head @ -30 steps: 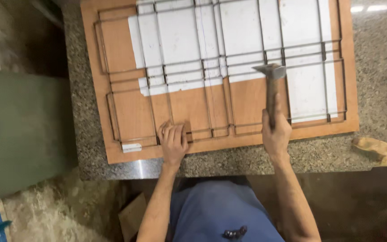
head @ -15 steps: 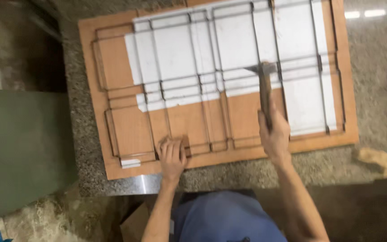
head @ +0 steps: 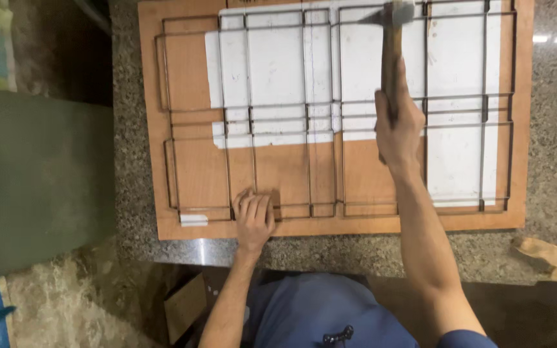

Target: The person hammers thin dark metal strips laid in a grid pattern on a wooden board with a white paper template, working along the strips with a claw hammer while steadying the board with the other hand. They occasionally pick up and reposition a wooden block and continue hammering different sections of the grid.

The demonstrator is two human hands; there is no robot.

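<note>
Wooden die board [head: 188, 161] lies flat under both hands: your left hand [head: 253, 216] presses a small wood block [head: 274, 205] onto the metal strip at its near edge, your right hand [head: 400, 122] grips the raised hammer [head: 391, 38], so strike squarely, keeping fingers clear.

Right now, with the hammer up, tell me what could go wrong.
1. The left hand lies flat on the wooden board, over the metal strips; a stray blow might catch fingers.
2. The right hand holds the hammer raised and blurred; its aim could drift.
</note>
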